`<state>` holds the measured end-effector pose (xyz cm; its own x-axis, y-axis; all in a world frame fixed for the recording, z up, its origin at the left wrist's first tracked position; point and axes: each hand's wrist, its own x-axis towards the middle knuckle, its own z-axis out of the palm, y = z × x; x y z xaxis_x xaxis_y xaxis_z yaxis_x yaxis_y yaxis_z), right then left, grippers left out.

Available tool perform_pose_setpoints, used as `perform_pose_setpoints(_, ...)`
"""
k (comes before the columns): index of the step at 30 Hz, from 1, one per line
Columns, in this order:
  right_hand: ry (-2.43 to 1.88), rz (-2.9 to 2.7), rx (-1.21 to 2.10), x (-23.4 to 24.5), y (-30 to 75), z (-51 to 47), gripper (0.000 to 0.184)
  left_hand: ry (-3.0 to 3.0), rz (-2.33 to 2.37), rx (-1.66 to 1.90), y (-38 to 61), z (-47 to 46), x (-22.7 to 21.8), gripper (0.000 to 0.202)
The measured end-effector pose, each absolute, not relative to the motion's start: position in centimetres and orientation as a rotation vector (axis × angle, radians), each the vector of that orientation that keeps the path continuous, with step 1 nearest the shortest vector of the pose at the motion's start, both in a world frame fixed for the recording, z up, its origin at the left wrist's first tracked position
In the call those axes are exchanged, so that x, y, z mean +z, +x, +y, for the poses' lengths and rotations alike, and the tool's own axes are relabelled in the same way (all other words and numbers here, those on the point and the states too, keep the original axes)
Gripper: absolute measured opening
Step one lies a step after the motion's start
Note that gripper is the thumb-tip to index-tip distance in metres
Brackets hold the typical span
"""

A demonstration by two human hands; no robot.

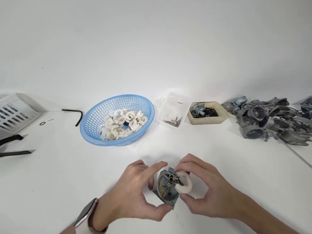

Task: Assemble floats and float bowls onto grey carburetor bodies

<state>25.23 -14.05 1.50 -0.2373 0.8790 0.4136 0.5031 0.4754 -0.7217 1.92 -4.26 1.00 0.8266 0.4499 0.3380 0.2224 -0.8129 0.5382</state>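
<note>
Clearly, left hand (135, 192) grips carburettor (167, 189) open-side up; right hand (210, 184) pinches float (188, 183) opening leftward.

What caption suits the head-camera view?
Left hand holding a grey metal part, right hand holding a curved white piece at its edge.

Two hands, one left hand (139, 192) and one right hand (207, 185), are holding one metal housing (164, 195) and one white C-shaped piece (188, 184).
One watch (84, 221) is circling the left wrist. Four containers are standing farther back: one white basket (25, 105), one blue basket (96, 116), one clear tray (171, 106) and one cream bin (207, 120). Two black handles (10, 154), one bent black tube (80, 117), one small dark ring (42, 125) and one thin pin (50, 120) are lying at the left, and one thin rod (305, 162) is lying at the right. The many loose white pieces (118, 123), small screws (174, 122) and heaped metal bodies (275, 125) are overlapping too much for exact counting.
</note>
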Motion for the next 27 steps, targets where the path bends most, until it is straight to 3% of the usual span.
perform_pose_setpoints(4,-1.175,-1.921,0.475,1.68,25.05,-14.11,0.052,2.520,0.462,0.634,2.06,-4.15,1.13,0.063)
perform_pose_setpoints(15,-1.176,-1.895,0.383,1.81,25.26,-14.26,0.049,2.682,0.469,0.644,1.85,-3.88,1.28,0.035)
perform_pose_setpoints(27,-1.196,-1.884,0.369,1.57,25.24,-14.59,0.056,2.751,0.366,0.688,1.63,-3.92,1.51,0.031)
